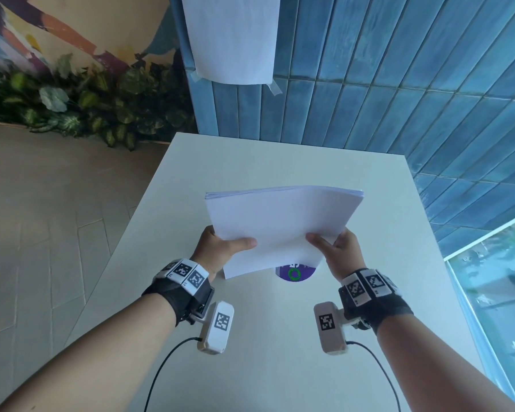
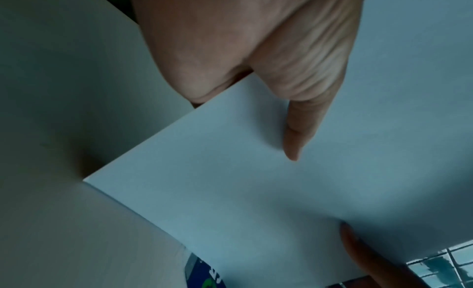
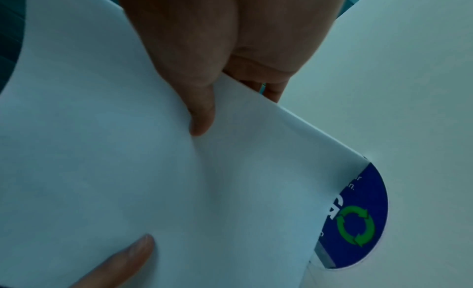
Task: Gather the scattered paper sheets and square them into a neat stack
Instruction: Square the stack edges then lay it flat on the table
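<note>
Got the one paper stack (image 1: 283, 224) held above the white table (image 1: 250, 337), my left hand (image 1: 220, 248) and right hand (image 1: 336, 251) each pinching a side. It half-covers one round blue sticker (image 1: 295, 273); another sheet (image 1: 232, 37) is taped on the tiled wall (image 1: 399, 84).

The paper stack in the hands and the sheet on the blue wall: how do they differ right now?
The paper stack is many sheets thick, its far edge showing layers; the taped sheet looks single. The stack is held above the table, tilted, in the grip of the left hand and right hand; the sheet hangs on the wall by tape, untouched. Both are plain white paper.
</note>
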{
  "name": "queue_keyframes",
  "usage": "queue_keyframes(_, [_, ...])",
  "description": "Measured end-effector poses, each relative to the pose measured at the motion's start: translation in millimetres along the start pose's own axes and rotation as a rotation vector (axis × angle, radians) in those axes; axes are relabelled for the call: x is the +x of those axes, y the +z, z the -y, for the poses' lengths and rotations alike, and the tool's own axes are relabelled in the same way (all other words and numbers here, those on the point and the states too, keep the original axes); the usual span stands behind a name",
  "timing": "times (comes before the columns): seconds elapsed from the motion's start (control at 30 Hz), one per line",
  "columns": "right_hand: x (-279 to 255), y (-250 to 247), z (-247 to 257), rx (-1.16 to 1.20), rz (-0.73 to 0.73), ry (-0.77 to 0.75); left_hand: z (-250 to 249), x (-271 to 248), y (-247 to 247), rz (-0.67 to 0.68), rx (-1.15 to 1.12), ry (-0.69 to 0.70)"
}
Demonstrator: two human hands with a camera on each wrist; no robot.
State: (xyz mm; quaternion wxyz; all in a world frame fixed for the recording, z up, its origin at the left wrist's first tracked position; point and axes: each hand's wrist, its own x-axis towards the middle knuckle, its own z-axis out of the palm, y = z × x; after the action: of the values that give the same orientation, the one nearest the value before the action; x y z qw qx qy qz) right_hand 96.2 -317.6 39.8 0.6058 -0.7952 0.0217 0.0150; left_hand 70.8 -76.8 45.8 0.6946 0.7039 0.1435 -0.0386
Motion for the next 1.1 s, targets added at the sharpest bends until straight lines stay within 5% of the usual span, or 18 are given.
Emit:
queue_keyframes(0.27, [2, -5, 13, 0.005, -0.039, -0.08, -7, 2, 2, -0.011, -0.019, 0.132])
queue_keyframes(0.53, [-8, 4, -21, -0.131, -0.043, 0.089, 16, 6, 3, -0.032, 0.039, -0.058])
queue_keyframes(0.83, [-7, -12, -5, -0.155, -0.008, 0.091, -1, 2, 4, -0.031, 0.236, -0.04])
queue_keyframes(1.1, [-43, -24, -31, -0.388, 0.185, 0.334, 45, -17, 17, 0.053, 0.559, -0.37])
